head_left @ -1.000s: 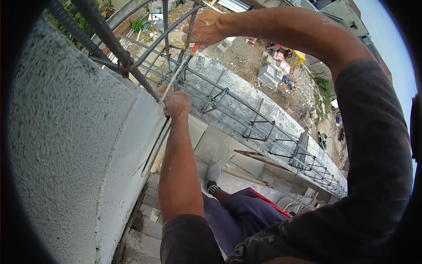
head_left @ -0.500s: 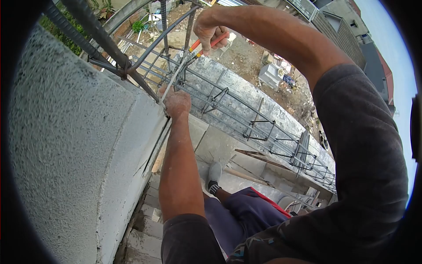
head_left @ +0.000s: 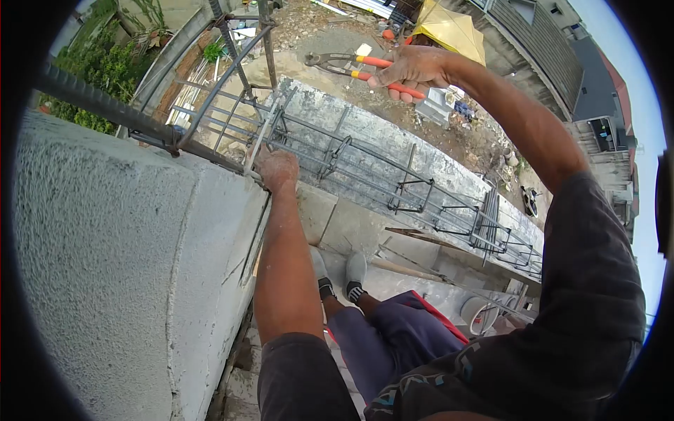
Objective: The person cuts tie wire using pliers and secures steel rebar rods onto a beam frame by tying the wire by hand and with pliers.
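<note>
Beside pale wall (head_left: pixel 225 217), left hand (head_left: pixel 280 168) curled at pale rod (head_left: pixel 262 133), cannot tell whether gripping; right hand (head_left: pixel 408 70) grasps pliers (head_left: pixel 368 61), apart from bars (head_left: pixel 269 52). Best: left steady, pliers controlled.

Clock read from centre of view. 1 o'clock: yellow canopy (head_left: pixel 453 34), creased; orange-red round item (head_left: pixel 387 34) near its 9 o'clock edge, identity unclear. 2 o'clock: dark blue cloth (head_left: pixel 464 110) just beside pale boxy object (head_left: pixel 436 109); farther out, slate-grey building (head_left: pixel 593 74), then sky (head_left: pixel 637 67). 3 o'clock: black-and-white item (head_left: pixel 530 201), too small to identify. 4 o'clock: white bucket (head_left: pixel 479 314). 10 o'clock: green shrubs (head_left: pixel 91 84); white poles (head_left: pixel 184 98). 11 o'clock: small bright-green plant (head_left: pixel 213 51)
</note>
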### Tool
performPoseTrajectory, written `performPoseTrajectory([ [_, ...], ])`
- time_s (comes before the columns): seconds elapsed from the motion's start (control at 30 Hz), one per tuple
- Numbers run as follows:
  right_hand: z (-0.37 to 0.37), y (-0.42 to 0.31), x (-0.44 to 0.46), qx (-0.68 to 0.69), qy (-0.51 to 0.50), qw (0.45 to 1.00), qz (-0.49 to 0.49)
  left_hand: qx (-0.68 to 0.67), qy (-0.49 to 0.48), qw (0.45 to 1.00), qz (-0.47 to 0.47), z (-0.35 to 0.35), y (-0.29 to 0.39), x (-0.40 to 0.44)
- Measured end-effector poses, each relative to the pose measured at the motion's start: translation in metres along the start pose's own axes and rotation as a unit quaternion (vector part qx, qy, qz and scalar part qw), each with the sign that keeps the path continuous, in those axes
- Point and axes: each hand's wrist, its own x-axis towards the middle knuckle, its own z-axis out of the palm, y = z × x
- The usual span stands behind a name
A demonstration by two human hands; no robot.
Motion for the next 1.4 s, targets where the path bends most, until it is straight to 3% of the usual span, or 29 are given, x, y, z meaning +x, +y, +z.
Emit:
performPoseTrajectory([
  [0.03,0.006,0.017,-0.023,0.075,0.005,0.997,-0.017,-0.012,0.044,0.999,0.014,0.010,-0.005,0.001],
  [0.1,0.021,0.050,-0.076,0.194,0.019,0.981,-0.019,0.035,0.006,0.998,0.047,-0.003,-0.001,0.000],
  [0.13,0.030,0.066,-0.102,0.237,0.026,0.971,-0.004,0.094,-0.074,0.991,0.062,-0.032,0.011,-0.005],
  [0.2,0.054,0.092,-0.158,0.316,0.018,0.949,0.001,-0.003,-0.078,0.995,0.054,-0.041,0.014,-0.012],
  [0.23,0.067,0.111,-0.182,0.336,0.003,0.942,0.008,-0.159,-0.004,0.987,0.035,-0.020,0.005,-0.015],
  [0.3,0.096,0.137,-0.226,0.355,0.003,0.934,0.033,-0.270,0.073,0.960,0.014,-0.022,0.003,-0.027],
  [0.37,0.126,0.156,-0.262,0.359,0.009,0.932,0.059,-0.185,0.092,0.978,0.008,-0.051,0.023,-0.060],
  [0.43,0.159,0.167,-0.284,0.368,0.008,0.925,0.096,-0.420,0.094,0.901,-0.059,-0.085,0.062,-0.118],
  [0.5,0.193,0.169,-0.305,0.365,0.021,0.921,0.137,-0.515,-0.022,0.850,-0.109,-0.081,0.060,-0.177],
  [0.53,0.212,0.171,-0.311,0.362,0.031,0.920,0.147,-0.570,-0.137,0.786,-0.198,-0.103,0.078,-0.209],
  [0.63,0.248,0.154,-0.326,0.352,0.049,0.921,0.163,-0.626,-0.365,0.647,-0.237,-0.112,0.099,-0.314],
  [0.7,0.284,0.161,-0.331,0.218,0.096,0.958,0.161,-0.712,-0.449,0.453,-0.292,-0.116,0.104,-0.366],
  [0.8,0.326,0.163,-0.337,0.091,0.185,0.967,0.149,-0.688,-0.481,0.463,-0.286,-0.167,0.137,-0.389],
  [0.93,0.352,0.156,-0.352,0.002,0.269,0.952,0.148,-0.567,-0.512,0.575,-0.292,-0.189,0.143,-0.390],
  [1.03,0.355,0.146,-0.367,-0.023,0.304,0.938,0.163,-0.510,-0.547,0.609,-0.264,-0.196,0.138,-0.390],
  [1.27,0.364,0.144,-0.392,0.112,0.368,0.904,0.185,-0.493,-0.583,0.620,-0.179,-0.225,0.152,-0.391],
  [1.3,0.364,0.143,-0.395,0.107,0.375,0.901,0.190,-0.511,-0.593,0.599,-0.170,-0.231,0.157,-0.389],
  [1.4,0.357,0.144,-0.401,0.083,0.398,0.892,0.196,-0.496,-0.593,0.604,-0.192,-0.231,0.164,-0.391],
])
